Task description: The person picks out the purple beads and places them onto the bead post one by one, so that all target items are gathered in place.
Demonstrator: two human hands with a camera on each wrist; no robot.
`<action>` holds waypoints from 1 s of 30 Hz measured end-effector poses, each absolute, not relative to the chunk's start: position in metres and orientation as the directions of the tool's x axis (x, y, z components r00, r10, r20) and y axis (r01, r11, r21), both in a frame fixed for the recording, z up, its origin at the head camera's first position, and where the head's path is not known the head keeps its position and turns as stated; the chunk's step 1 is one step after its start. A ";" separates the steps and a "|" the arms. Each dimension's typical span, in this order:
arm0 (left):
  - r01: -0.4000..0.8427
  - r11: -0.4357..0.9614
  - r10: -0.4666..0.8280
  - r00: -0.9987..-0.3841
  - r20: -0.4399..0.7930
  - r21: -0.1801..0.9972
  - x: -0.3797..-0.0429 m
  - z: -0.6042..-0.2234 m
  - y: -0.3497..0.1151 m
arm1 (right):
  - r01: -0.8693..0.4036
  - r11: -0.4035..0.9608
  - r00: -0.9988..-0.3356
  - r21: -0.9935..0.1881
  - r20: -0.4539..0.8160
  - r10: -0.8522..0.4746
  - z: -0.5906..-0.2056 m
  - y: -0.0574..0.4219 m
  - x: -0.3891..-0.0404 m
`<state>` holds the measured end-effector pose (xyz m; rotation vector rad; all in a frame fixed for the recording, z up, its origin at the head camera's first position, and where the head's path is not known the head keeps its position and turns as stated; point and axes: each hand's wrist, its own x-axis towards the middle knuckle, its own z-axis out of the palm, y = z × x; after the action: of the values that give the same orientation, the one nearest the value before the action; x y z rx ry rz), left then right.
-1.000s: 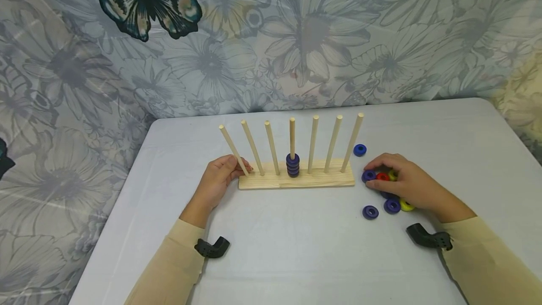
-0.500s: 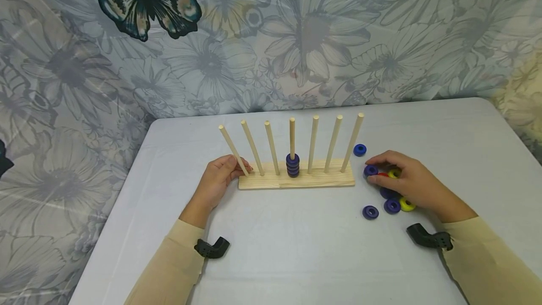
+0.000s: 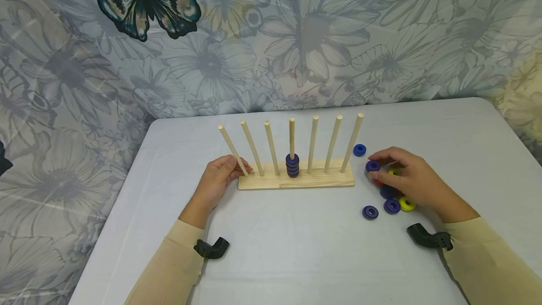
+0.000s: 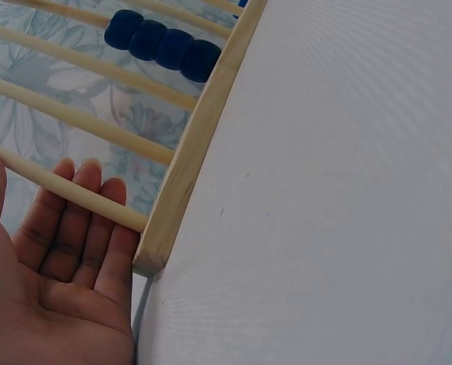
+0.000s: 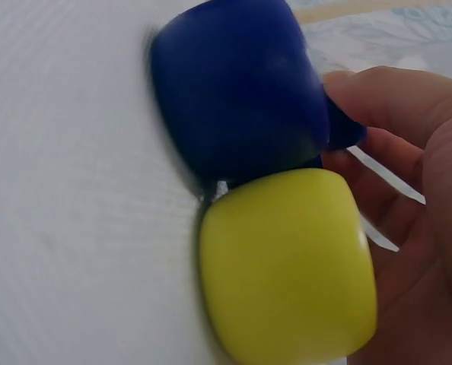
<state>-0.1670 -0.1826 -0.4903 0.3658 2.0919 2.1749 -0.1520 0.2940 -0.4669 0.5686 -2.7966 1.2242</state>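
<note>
A wooden peg rack [image 3: 296, 181] with a row of upright pegs stands on the table, several dark blue rings [image 3: 292, 165] stacked on its middle peg. My left hand [image 3: 220, 173] holds the leftmost peg [image 4: 74, 192], with the thumb on one side and fingers behind it. To the right of the rack, my right hand [image 3: 404, 175] pinches a blue ring [image 3: 372, 166] between thumb and fingers, over a loose group of rings. In the right wrist view, a large blue ring [image 5: 241, 91] and a yellow ring [image 5: 287, 266] partly hide the pinched ring.
A single blue ring [image 3: 359, 150] lies behind the right hand, and another dark blue ring [image 3: 370, 212] lies nearer the front. Next to a yellow ring [image 3: 407, 204] sits one more blue ring [image 3: 392, 206]. Patterned fabric [image 3: 313, 36] rises behind the white table [image 3: 296, 248].
My right hand has shifted slightly back and to the right with the blue ring, uncovering more of the rings below. The left hand and the rack stay in place.
</note>
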 end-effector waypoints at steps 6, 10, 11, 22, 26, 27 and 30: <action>0.093 -0.049 0.237 -0.966 0.102 0.994 -0.167 -0.491 -0.182 | -0.355 0.621 -0.930 -0.699 0.196 -0.311 -0.462 0.293 -0.151; 0.093 -0.045 0.237 -0.966 0.101 0.995 -0.167 -0.490 -0.182 | -0.373 0.633 -0.925 -0.679 0.220 -0.310 -0.459 0.291 -0.150; 0.093 -0.044 0.238 -0.966 0.101 0.995 -0.167 -0.490 -0.182 | -0.377 0.636 -0.924 -0.673 0.226 -0.309 -0.458 0.291 -0.150; 0.107 -0.042 0.246 -0.963 0.114 0.993 -0.166 -0.489 -0.182 | -0.407 0.651 -0.913 -0.640 0.273 -0.302 -0.446 0.287 -0.146; 0.101 -0.045 0.244 -0.964 0.109 0.994 -0.166 -0.488 -0.182 | -0.431 0.654 -0.903 -0.623 0.305 -0.304 -0.443 0.287 -0.145; 0.099 -0.044 0.244 -0.964 0.107 0.994 -0.166 -0.487 -0.182 | -0.437 0.652 -0.899 -0.619 0.313 -0.306 -0.442 0.287 -0.145; 0.091 -0.042 0.239 -0.966 0.099 0.995 -0.165 -0.487 -0.182 | -0.457 0.649 -0.889 -0.608 0.334 -0.313 -0.439 0.286 -0.144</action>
<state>-0.1655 -0.1819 -0.4875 0.3639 2.0994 2.1658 -0.1436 0.2864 -0.4394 0.6306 -2.6687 1.0659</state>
